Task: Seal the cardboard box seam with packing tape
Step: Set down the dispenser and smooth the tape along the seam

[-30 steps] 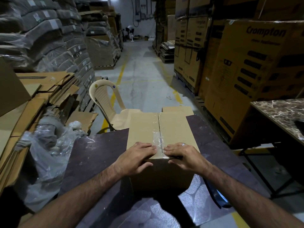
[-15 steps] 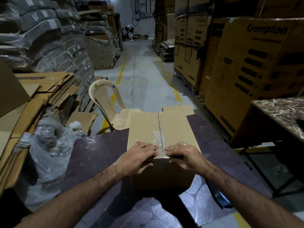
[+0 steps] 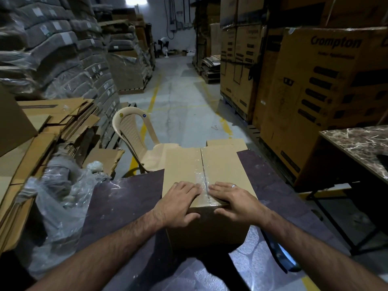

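A plain brown cardboard box (image 3: 222, 162) stands on a dark table (image 3: 126, 198) in front of me. Clear packing tape (image 3: 199, 175) runs along its centre seam, wrinkled near the front. My left hand (image 3: 178, 204) lies flat on the left flap at the box's near edge, thumb down the front face. My right hand (image 3: 235, 200), with a ring, presses flat on the right flap beside the seam. Both sets of fingertips meet at the tape. No tape roll or dispenser is visible.
A beige plastic chair (image 3: 136, 139) stands behind the table. Flattened cartons (image 3: 52, 127) and a crumpled plastic bag (image 3: 60, 198) pile up at left. Large printed cartons (image 3: 323, 97) stand at right, next to a marble-topped table (image 3: 361, 148). A dark blue object (image 3: 279, 250) lies at the table's right edge.
Both hands have slid slightly forward along the box top, fingers flatter over the tape near the seam. The box has not moved.
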`<state>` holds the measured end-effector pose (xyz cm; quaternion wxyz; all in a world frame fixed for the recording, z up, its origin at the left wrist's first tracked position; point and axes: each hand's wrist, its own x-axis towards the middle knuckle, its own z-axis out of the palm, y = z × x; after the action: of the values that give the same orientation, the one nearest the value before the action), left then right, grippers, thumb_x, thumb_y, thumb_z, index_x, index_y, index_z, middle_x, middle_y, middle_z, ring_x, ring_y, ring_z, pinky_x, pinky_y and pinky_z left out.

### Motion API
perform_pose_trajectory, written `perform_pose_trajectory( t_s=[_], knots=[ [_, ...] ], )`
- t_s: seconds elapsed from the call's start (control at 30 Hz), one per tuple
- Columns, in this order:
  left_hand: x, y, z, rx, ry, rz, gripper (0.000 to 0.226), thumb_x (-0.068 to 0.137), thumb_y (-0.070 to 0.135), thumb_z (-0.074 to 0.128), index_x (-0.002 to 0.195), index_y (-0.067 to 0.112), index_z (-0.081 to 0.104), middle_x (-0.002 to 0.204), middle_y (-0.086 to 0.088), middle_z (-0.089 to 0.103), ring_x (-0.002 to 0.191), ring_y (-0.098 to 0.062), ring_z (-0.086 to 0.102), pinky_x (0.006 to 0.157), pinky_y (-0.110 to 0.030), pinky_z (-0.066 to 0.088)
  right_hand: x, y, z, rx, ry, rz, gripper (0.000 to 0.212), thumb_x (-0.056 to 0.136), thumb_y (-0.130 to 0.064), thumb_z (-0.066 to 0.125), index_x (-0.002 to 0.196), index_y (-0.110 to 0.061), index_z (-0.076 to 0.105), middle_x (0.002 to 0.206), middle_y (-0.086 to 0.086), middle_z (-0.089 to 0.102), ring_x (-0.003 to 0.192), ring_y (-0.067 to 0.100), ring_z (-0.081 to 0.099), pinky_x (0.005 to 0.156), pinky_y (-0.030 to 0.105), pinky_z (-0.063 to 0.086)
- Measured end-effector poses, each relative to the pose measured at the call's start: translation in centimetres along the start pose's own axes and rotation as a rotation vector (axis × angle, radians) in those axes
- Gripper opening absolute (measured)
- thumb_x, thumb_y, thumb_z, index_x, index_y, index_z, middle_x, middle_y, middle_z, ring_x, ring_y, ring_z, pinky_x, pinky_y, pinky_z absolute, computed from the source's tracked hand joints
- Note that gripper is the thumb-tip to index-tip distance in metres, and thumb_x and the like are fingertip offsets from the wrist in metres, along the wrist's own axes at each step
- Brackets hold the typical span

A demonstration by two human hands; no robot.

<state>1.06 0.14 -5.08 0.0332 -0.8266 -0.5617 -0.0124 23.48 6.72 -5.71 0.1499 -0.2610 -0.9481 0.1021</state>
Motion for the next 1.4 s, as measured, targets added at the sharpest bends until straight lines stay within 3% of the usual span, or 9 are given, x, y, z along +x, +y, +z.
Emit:
perform_pose_trajectory(
  t_s=[0.1,0.23,0.33,0.43,0.5,0.63,0.87,1.03,1.4],
  knots=[
    [0.3,0.5,0.0,0.051,-0.098,-0.048,0.089,0.086,0.057,0.052,0.153,0.013,0.011,0.162,-0.004,0.006,0.148,-0.023,0.005,0.120,-0.043,0.009,0.1,-0.1,-0.1,-0.022,-0.010,0.008,0.058,0.089,-0.041,0.059,0.141,-0.018,0.046,0.149,0.000,0.041,0.141,0.013,0.031,0.115,0.016,0.012],
    [0.5,0.5,0.1,0.055,-0.035,-0.071,0.086,0.082,0.061,0.056,0.146,0.012,0.026,0.156,-0.008,0.023,0.143,-0.025,0.019,0.118,-0.043,0.016,0.5,-0.6,-0.3,-0.020,-0.029,0.024,0.057,0.092,-0.044,0.056,0.141,-0.017,0.045,0.150,0.001,0.040,0.141,0.014,0.030,0.114,0.014,0.009],
    [0.6,0.7,0.1,0.054,-0.122,-0.118,0.095,0.083,0.066,0.051,0.152,0.013,0.013,0.161,-0.004,0.007,0.148,-0.022,0.005,0.119,-0.050,0.011,1.2,-1.0,-0.2,-0.062,-0.084,0.020,0.059,0.094,-0.045,0.051,0.144,-0.016,0.038,0.154,0.003,0.031,0.144,0.016,0.022,0.112,0.015,0.005],
    [0.8,-0.4,-1.1,-0.238,-0.137,-0.167,0.082,0.089,0.063,0.042,0.153,0.018,0.016,0.161,0.003,0.010,0.148,-0.014,0.007,0.119,-0.045,0.006,1.0,-1.4,-0.3,-0.034,-0.093,0.078,0.053,0.098,-0.043,0.044,0.145,-0.018,0.038,0.155,0.000,0.030,0.144,0.011,0.022,0.112,0.014,0.005],
    [1.0,-1.2,-1.4,-0.319,-0.076,-0.174,0.063,0.098,0.049,0.031,0.152,0.018,0.019,0.161,0.000,0.016,0.147,-0.011,0.012,0.118,-0.037,0.007,1.3,-2.1,-0.3,0.000,-0.082,0.128,0.047,0.101,-0.038,0.035,0.143,-0.017,0.041,0.154,0.000,0.032,0.143,0.011,0.024,0.117,0.019,0.008],
    [0.8,-1.0,-0.1,-0.129,-0.076,-0.283,0.059,0.102,0.037,0.021,0.153,0.011,0.005,0.162,-0.004,0.003,0.149,-0.016,0.001,0.121,-0.044,0.003,4.0,-2.9,0.6,-0.084,-0.176,0.215,0.050,0.102,-0.034,0.022,0.147,-0.013,0.029,0.158,0.007,0.024,0.145,0.020,0.018,0.119,0.039,0.018],
    [0.8,-0.7,0.0,-0.227,-0.088,-0.407,0.061,0.101,0.035,0.022,0.153,0.011,0.001,0.162,-0.001,-0.006,0.148,-0.014,-0.006,0.120,-0.051,0.005,2.5,-5.5,1.4,-0.171,-0.159,0.261,0.064,0.096,-0.040,0.003,0.149,-0.010,0.022,0.159,0.008,0.018,0.146,0.022,0.015,0.117,0.038,0.018],
    [0.6,-1.2,0.0,-0.213,-0.110,-0.405,0.060,0.101,0.034,0.022,0.153,0.013,0.002,0.162,0.000,-0.005,0.148,-0.014,-0.006,0.120,-0.049,0.006,6.3,-4.2,1.3,-0.151,-0.234,0.335,0.058,0.101,-0.038,0.017,0.151,-0.008,0.014,0.161,0.008,0.009,0.147,0.020,0.008,0.117,0.043,0.012],
    [0.7,-1.2,-0.1,-0.221,-0.088,-0.422,0.059,0.101,0.033,0.022,0.154,0.014,0.004,0.162,0.002,-0.003,0.148,-0.012,-0.004,0.120,-0.048,0.008,6.1,-4.6,0.5,-0.088,-0.275,0.363,0.057,0.102,-0.036,0.016,0.152,-0.010,0.012,0.161,0.007,0.005,0.148,0.020,0.005,0.119,0.043,0.009]
  ],
)
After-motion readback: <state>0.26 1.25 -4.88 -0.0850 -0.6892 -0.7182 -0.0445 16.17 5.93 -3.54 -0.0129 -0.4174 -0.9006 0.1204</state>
